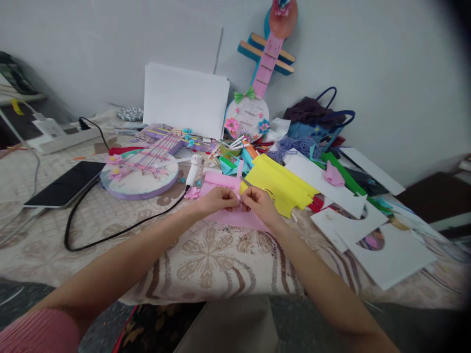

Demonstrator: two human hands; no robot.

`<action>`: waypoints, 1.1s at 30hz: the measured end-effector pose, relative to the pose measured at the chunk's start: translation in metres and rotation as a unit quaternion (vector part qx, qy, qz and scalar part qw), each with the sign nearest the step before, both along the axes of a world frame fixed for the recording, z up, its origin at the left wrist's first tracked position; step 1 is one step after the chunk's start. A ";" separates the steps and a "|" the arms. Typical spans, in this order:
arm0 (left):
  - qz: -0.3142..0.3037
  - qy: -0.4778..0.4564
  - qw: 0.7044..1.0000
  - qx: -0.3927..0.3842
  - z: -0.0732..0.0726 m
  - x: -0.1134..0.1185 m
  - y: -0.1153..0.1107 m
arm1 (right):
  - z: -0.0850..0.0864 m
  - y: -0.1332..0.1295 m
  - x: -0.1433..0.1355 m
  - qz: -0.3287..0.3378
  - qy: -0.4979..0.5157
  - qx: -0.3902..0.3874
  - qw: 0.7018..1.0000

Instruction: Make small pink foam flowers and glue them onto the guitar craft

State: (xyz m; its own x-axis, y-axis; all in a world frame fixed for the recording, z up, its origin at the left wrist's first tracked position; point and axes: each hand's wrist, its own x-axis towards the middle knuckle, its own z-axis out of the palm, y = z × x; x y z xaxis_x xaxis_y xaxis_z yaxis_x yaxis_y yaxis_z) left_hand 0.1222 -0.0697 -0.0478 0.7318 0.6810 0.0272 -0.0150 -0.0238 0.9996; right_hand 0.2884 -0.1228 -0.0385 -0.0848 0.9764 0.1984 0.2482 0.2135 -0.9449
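My left hand and my right hand meet over the middle of the table, each with its fingertips pinched. Between them is a narrow pink paper strip, whose free end sticks up beyond my fingers. Under both hands lies a pink crepe paper sheet, with a rolled part just behind my left hand. Scissors lie on yellow crepe paper close by my right hand, partly hidden by it. Small folded pink paper pieces sit left of the sheet.
A white glue gun trails a black cord left. Beyond it lies a round, stringed paper instrument, beside a phone. A decorated pink-and-blue instrument leans on the wall. White cut boards and a blue bag stand right.
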 end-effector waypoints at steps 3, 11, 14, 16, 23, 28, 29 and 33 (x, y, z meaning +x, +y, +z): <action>0.006 -0.006 1.000 0.012 0.001 0.000 0.000 | 0.000 0.000 -0.001 0.004 -0.002 0.001 1.000; 0.033 -0.023 0.999 -0.008 0.005 -0.003 0.000 | 0.001 0.000 0.001 0.019 0.004 0.006 1.000; 0.037 -0.061 0.997 0.003 0.003 -0.002 0.002 | 0.000 0.000 0.000 0.018 0.028 -0.014 0.999; 0.040 -0.069 0.997 0.005 0.002 -0.002 0.002 | 0.000 0.000 0.000 0.022 0.035 -0.022 0.999; 0.082 0.030 0.995 -0.040 0.010 -0.002 -0.003 | 0.003 -0.004 -0.001 -0.041 -0.107 0.109 0.987; 0.040 0.000 0.990 -0.132 0.010 -0.003 -0.003 | 0.009 -0.009 -0.005 -0.045 -0.251 0.241 0.936; 0.034 -0.018 0.989 -0.142 0.010 -0.003 -0.003 | 0.009 -0.009 -0.005 -0.047 -0.243 0.240 0.939; 0.043 -0.046 0.992 -0.109 0.008 -0.001 -0.002 | 0.006 -0.006 -0.003 -0.063 -0.119 0.135 0.982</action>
State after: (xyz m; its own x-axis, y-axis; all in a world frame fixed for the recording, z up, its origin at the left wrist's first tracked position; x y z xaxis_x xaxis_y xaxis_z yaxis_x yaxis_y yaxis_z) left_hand 0.1208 -0.0713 -0.0403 0.6718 0.7379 -0.0643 -0.1134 0.1883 0.9755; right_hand 0.2853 -0.1286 -0.0323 -0.0417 0.8966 0.4408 0.4956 0.4016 -0.7701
